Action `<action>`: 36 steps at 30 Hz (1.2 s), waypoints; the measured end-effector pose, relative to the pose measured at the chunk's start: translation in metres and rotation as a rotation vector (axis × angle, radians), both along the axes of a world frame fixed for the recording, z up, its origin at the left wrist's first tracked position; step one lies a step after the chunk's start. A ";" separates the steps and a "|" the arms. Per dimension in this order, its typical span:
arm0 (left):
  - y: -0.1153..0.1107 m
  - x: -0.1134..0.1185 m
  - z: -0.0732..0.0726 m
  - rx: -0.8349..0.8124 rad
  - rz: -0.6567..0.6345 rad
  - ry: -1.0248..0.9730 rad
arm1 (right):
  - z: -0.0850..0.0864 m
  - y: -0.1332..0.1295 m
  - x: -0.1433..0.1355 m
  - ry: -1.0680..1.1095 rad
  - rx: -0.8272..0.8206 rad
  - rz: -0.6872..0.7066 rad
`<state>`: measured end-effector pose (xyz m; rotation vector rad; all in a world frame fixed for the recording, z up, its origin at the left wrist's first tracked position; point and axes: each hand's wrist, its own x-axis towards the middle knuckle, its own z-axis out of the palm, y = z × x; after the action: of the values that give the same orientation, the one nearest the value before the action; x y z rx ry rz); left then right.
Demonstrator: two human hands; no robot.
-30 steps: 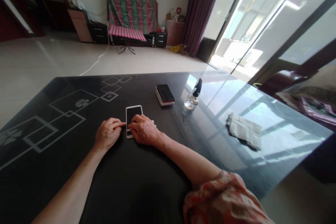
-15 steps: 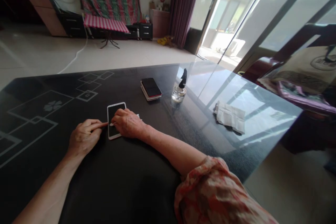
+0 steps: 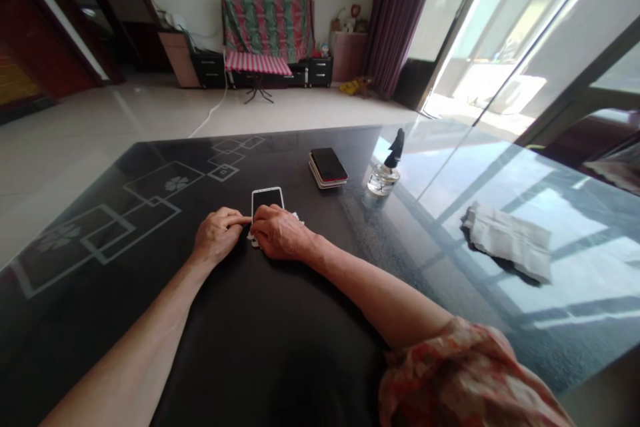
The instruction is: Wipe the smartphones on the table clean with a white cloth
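Observation:
A smartphone [image 3: 267, 197] with a white frame and dark screen lies flat on the dark table, its lower part hidden by my right hand. At its left edge my left hand [image 3: 218, 235] holds on with the index finger stretched against the side and the other fingers curled. My right hand [image 3: 281, 232] is bent over the screen, fingers closed on a white cloth [image 3: 299, 217]. Only small bits of that cloth show beside the hand and under the fingertips, so whether it is paper or fabric is unclear.
Beyond the hands lies a stack of phones [image 3: 328, 167], a black one on top. To its right stands a clear spray bottle [image 3: 384, 179] with a black trigger head. A folded greyish-white cloth [image 3: 511, 240] rests on the right of the glossy table [image 3: 240, 360].
The view has swung left, so everything sits farther right. My right hand has slid down the screen towards the phone's near end, uncovering its top. My left hand stays at the edge.

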<state>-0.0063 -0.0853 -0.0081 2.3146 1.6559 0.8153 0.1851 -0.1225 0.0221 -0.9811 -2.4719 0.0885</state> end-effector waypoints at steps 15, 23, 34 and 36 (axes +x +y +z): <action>-0.003 0.004 0.003 -0.036 0.031 0.016 | 0.012 -0.007 0.010 -0.102 0.001 -0.079; -0.004 0.005 0.004 -0.053 0.030 0.006 | 0.010 0.000 0.020 -0.106 0.000 -0.181; -0.007 0.007 0.004 -0.027 0.035 0.000 | 0.005 -0.016 -0.001 -0.095 0.026 -0.157; -0.007 0.007 0.004 -0.022 0.026 0.015 | 0.006 -0.020 -0.002 -0.094 0.022 -0.155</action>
<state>0.0008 -0.0926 -0.0036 2.2943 1.6963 0.7833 0.1830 -0.1422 0.0281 -1.1878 -2.4648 -0.0363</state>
